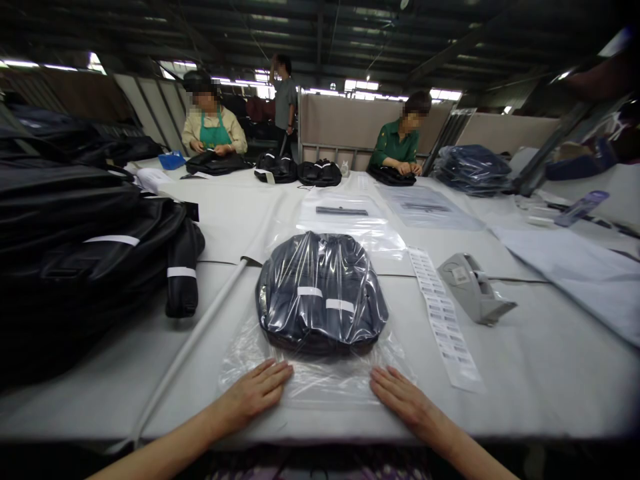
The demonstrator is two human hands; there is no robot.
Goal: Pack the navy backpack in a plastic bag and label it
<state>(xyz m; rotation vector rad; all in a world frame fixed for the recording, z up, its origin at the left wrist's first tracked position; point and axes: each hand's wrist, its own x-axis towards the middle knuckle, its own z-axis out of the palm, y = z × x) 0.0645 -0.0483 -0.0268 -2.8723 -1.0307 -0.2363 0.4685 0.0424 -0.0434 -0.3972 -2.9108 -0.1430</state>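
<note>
bagged dark garment, both hands flat

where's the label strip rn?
Head view: the label strip lies flat on the table, right of the bagged jacket and left of the tape dispenser, ahead of the right hand.

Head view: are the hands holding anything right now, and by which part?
Nothing is gripped. The left hand and right hand lie flat, palms down, on the near flap of the clear plastic bag around the dark folded garment.
</note>
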